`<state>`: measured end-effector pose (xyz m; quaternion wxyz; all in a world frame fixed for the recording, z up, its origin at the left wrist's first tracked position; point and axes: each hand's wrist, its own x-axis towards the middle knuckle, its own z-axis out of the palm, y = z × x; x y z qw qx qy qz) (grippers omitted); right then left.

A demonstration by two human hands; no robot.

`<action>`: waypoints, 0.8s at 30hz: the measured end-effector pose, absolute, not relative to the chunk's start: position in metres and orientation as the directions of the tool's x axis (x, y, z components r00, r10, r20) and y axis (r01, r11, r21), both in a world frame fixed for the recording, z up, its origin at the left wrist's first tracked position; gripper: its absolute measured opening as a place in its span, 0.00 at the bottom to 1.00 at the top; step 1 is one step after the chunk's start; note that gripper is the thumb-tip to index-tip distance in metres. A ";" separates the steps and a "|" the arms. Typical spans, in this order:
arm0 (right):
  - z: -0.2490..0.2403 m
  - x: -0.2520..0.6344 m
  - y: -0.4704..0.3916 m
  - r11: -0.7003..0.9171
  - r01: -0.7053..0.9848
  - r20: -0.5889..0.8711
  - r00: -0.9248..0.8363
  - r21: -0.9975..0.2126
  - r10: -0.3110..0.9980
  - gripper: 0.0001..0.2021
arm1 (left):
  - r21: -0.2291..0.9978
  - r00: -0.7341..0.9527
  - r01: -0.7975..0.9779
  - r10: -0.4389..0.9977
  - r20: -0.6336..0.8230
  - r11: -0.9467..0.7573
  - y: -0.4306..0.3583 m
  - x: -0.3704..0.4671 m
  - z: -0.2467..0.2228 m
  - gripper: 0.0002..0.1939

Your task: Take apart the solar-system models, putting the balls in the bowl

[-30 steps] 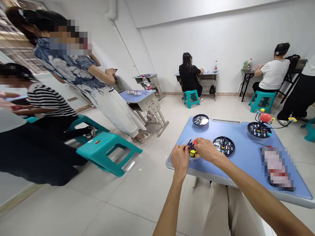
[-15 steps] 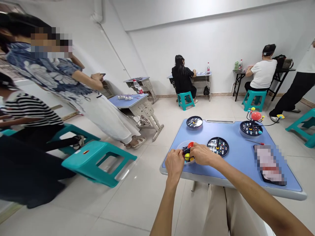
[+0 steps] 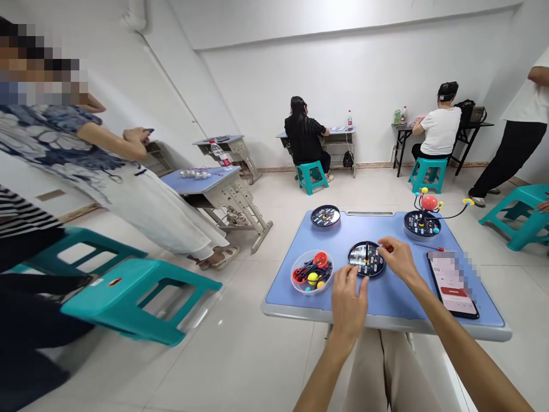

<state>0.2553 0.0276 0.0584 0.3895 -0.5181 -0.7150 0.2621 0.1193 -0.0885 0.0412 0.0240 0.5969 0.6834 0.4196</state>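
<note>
Evidently, one model point(image 3: 429, 203) stood assembled at the surface's point(image 3: 394, 300) far right, ball and arms mounted; the middle base point(image 3: 371, 269) bore only a post point(image 3: 367, 252), the far-left base point(image 3: 325, 217) no arms. Unused parts point(image 3: 313, 279) lay in the tub point(image 3: 299, 288). The left hand point(image 3: 349, 300) hung open beside the middle base; the right hand point(image 3: 388, 250) curled at its edge, perhaps pinching something too small to tell.

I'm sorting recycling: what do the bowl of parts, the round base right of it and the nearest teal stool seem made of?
Bowl: probably smooth, translucent plastic; blue shows through. Round base: glossy, with whitish reflection; perhaps plastic, possibly coated metal. Stool: likely moulded plastic, semi-gloss; rounded edges, even colour.
</note>
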 end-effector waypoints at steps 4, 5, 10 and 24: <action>0.050 0.244 0.042 0.379 0.589 0.192 -0.355 -0.714 0.915 0.09 | 0.490 -0.232 0.872 0.880 0.415 -0.002 -0.054 0.142 0.031 0.21; 0.050 0.239 0.043 0.412 0.612 0.189 -0.397 -0.675 0.898 0.08 | 0.466 -0.244 0.884 0.889 0.387 0.040 -0.047 0.143 0.031 0.22; 0.049 0.228 0.041 0.530 0.693 0.157 -0.528 -0.488 0.835 0.10 | 0.375 -0.260 0.918 0.912 0.317 0.131 -0.032 0.139 0.035 0.18; 0.021 0.228 0.049 0.626 0.653 0.368 -0.507 -0.427 0.780 0.11 | 0.456 -0.277 0.882 0.916 0.290 0.122 -0.027 0.131 0.025 0.21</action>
